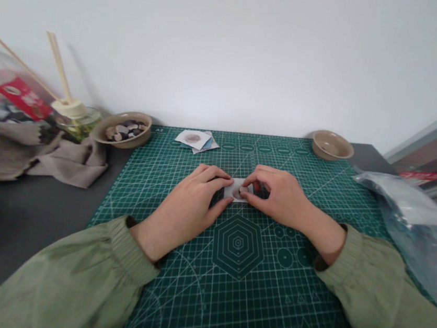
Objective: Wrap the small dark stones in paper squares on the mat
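Note:
A small white card (228,192) with a grey-brown printed spot lies on the green cutting mat (191,266). My left hand (198,196) grips the card's left end, thumb on the near edge and forefinger on the far edge. Between the thumb and fingertips of my right hand (278,196) is a small brownish pebble (243,190), pinched over the printed spot. Whether the pebble touches the card I cannot tell. My right fingers cover the card's right end.
Several pebbles fill a tan bowl (103,132) at the back left. Another tan bowl (333,148) stands at the back right. A few cards (192,139) lie stacked near the wall. Left are a reed diffuser (69,108) and grey cloth (71,160); right, a plastic bag (413,218).

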Demonstrator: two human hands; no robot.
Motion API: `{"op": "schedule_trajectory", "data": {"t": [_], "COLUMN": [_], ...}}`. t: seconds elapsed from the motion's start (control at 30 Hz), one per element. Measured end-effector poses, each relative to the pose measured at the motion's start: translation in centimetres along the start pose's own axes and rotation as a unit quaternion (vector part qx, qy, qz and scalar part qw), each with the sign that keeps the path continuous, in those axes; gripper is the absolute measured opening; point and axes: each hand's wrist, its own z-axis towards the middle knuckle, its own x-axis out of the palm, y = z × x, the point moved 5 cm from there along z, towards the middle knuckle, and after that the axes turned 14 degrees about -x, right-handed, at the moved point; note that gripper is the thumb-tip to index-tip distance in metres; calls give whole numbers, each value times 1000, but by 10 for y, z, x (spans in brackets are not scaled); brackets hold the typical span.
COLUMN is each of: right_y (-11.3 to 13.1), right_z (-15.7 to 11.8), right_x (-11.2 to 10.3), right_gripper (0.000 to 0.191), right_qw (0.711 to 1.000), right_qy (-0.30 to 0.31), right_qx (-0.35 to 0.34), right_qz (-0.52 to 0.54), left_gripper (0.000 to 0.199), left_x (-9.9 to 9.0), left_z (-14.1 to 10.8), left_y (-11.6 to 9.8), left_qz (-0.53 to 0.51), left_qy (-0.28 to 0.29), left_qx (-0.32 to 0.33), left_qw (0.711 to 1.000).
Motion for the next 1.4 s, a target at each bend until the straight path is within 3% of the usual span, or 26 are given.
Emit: {"op": "schedule_trajectory", "data": {"t": [0.23, 0.5, 0.63, 0.7, 0.87, 1.03, 1.13, 1.2, 1.27, 1.33, 1.4], "right_y": [8, -1, 5, 6, -5, -18, -24, -28, -31, -35, -37], "right_z": [2, 2, 5, 4, -2, -6, -8, -10, -13, -14, -14], "right_x": [5, 2, 5, 0, -21, -20, -22, -26, -30, -31, -30], "right_gripper": [9, 12, 9, 10, 12, 17, 21, 25, 28, 29, 29], "right_qw": [998, 1000, 999, 998, 985, 973, 963, 951, 937, 931, 934], "right_qy": [18, 3, 9, -15, -155, -190, -223, -261, -298, -311, -301], "right_qx": [-45, -11, -40, -41, 41, 85, 95, 106, 119, 129, 133], "right_qz": [30, 0, 24, 44, 57, 95, 120, 127, 134, 140, 137], "left_gripper": [26, 26, 27, 29, 35, 18, 8, 5, 15, 28, 33], "left_x": [0, 0, 1, 1, 1, 4, -9, -27, -43, -47, -38], "left_z": [0, 1, 1, 1, 8, 18, 18, 14, 7, 3, 1], "left_y": [0, -1, 0, 1, 7, 14, 16, 11, 1, -7, -8], "left_qz": [-5, -8, -8, -10, -5, -35, -69, -60, -14, 41, 88], "left_qy": [-4, -3, -1, -1, -35, -40, -74, -133, -182, -143, -46], "left_qx": [2, 1, 0, -2, -23, -53, -90, -56, 30, 112, 154], "left_qw": [1000, 1000, 1000, 1000, 999, 997, 991, 988, 983, 982, 983]}}
